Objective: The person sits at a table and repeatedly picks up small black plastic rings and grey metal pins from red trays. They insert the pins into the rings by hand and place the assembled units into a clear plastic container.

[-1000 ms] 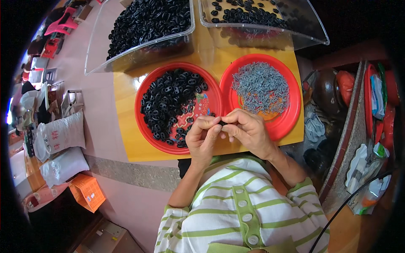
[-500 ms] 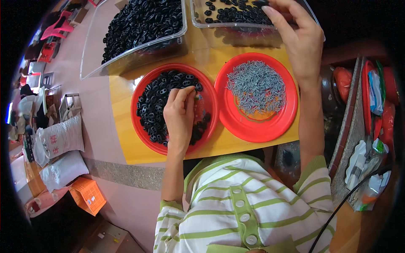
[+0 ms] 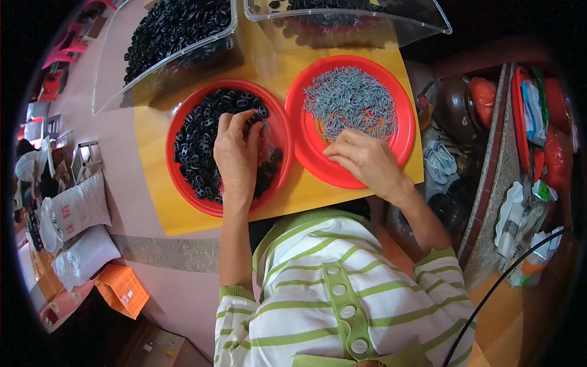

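My left hand (image 3: 236, 160) is over a red bowl (image 3: 178, 113) heaped with small black oval plastic pieces (image 3: 199, 144), each with two holes. Its thumb and forefinger pinch at the bowl's right part, around a small black plastic piece (image 3: 262, 112). Above the near rim of a red plate (image 3: 400, 156) is my right hand (image 3: 367, 164), its fingertips drawn together. Whatever they hold, if anything, is too small to make out. Small grey metal screws (image 3: 351, 98) lie spread over that plate, partly behind my right hand.
Two clear plastic bins, a left bin (image 3: 177, 58) full of black pieces and a right bin (image 3: 348, 12) holding fewer, stand behind the bowl and plate on a yellow tabletop (image 3: 153, 202). White sacks (image 3: 79, 205) and an orange crate (image 3: 122, 290) are at left. A dark jar (image 3: 457, 113) is at right.
My right hand has come down from the right clear bin to the near part of the plate. My left hand stays in the bowl. The whole view has shifted slightly.
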Motion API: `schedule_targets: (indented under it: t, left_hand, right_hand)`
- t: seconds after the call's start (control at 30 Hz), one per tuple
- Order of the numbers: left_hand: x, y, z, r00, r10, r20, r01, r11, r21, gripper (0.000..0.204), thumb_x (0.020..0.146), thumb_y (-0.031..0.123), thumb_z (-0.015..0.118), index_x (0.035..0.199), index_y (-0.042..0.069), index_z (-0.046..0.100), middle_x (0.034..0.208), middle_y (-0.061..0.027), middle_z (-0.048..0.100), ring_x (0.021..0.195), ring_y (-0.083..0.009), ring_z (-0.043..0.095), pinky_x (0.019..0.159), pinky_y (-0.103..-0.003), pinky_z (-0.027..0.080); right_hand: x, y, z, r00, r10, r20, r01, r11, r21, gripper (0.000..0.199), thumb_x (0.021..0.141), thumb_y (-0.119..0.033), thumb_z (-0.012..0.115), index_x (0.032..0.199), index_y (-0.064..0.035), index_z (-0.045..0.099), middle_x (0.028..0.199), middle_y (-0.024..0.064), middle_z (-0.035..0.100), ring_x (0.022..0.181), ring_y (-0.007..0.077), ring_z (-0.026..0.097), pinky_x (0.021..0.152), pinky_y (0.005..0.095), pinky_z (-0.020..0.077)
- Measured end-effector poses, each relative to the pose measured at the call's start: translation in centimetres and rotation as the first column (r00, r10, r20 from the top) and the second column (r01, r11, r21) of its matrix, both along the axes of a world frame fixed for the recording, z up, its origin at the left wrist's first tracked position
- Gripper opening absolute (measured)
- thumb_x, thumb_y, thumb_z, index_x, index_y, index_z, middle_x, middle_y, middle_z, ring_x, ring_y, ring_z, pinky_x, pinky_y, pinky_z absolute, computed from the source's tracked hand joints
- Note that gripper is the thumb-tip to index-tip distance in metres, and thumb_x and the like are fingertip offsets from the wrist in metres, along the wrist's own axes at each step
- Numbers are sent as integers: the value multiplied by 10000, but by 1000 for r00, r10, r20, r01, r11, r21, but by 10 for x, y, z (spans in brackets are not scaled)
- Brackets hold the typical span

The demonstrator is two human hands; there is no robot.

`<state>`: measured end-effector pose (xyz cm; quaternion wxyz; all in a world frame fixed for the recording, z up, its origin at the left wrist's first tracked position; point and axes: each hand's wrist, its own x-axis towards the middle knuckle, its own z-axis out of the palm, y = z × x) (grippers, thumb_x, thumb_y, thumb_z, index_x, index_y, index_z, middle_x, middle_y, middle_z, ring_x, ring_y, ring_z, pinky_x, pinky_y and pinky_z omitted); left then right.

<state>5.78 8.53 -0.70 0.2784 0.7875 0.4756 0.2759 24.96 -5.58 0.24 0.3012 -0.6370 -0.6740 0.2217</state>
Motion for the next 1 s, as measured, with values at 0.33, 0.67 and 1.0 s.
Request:
schedule_targets:
  t: [0.33,0.67,1.0]
  left_hand:
    - [-10,-15,-6,991,-18,136,21,1000,-20,166,724,-14,719,871,9,645,765,-59,531,631,-139,554,587,-263,460]
    - [-32,-22,10,1000,24,-17,-24,1000,-11,182,738,11,713,913,9,663,771,-74,569,605,-155,537,575,-274,440]
    - [-31,-13,-1,987,45,-158,-33,997,73,150,816,95,634,954,47,667,839,-114,589,724,-308,606,651,-382,475]
  right_hand:
    - [-7,2,-1,938,106,331,-126,991,38,75,770,-52,574,836,-29,550,840,87,533,826,245,585,621,344,500]
    - [-17,-7,6,990,8,139,-10,1000,14,74,794,1,526,864,-9,503,863,142,512,844,307,557,715,389,491]
    - [-21,-18,4,996,-90,-20,91,994,61,146,811,26,552,955,6,558,898,153,547,867,345,563,733,413,468]
